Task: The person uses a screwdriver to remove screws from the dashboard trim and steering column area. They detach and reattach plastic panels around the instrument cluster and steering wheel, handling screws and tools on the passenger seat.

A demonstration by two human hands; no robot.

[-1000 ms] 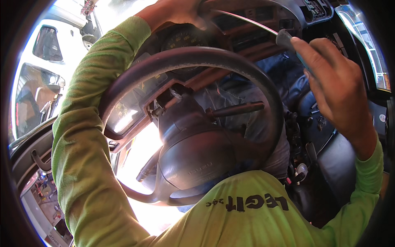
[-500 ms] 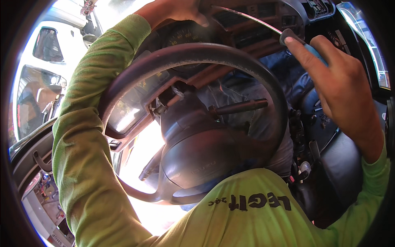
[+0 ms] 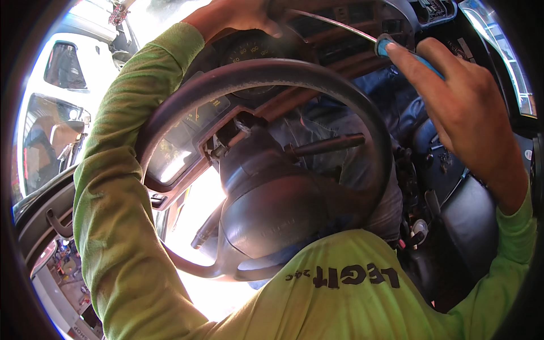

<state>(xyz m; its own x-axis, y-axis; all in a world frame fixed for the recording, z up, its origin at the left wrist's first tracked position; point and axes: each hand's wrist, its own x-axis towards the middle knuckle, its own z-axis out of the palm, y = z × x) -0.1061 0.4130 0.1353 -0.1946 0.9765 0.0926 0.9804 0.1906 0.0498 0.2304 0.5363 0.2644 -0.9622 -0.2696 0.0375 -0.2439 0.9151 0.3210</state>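
Note:
In my right hand [image 3: 467, 96] is a screwdriver [image 3: 340, 25] with a blue handle and a long metal shaft. My index finger lies along the handle, close to its collar. The shaft slants up and left across the dashboard, its tip near my left hand [image 3: 241, 16]. That hand reaches over the steering wheel [image 3: 266, 69] to the top of the dash. Its thumb sticks out, while the other fingers are lost in shadow and beyond the upper edge. What the tip meets is too dark to make out.
Behind the wheel sits a gauge cluster [image 3: 249, 52]. A stalk lever [image 3: 331, 146] juts right from the steering column [image 3: 255, 164]. Small loose parts and tools lie by a dark seat [image 3: 473, 218] at right. Outside, at left, stands a white vehicle [image 3: 65, 102].
My right hand and the screwdriver have shifted slightly left. The handle looks turned, with more blue showing at its collar. My left hand stays nearly in place.

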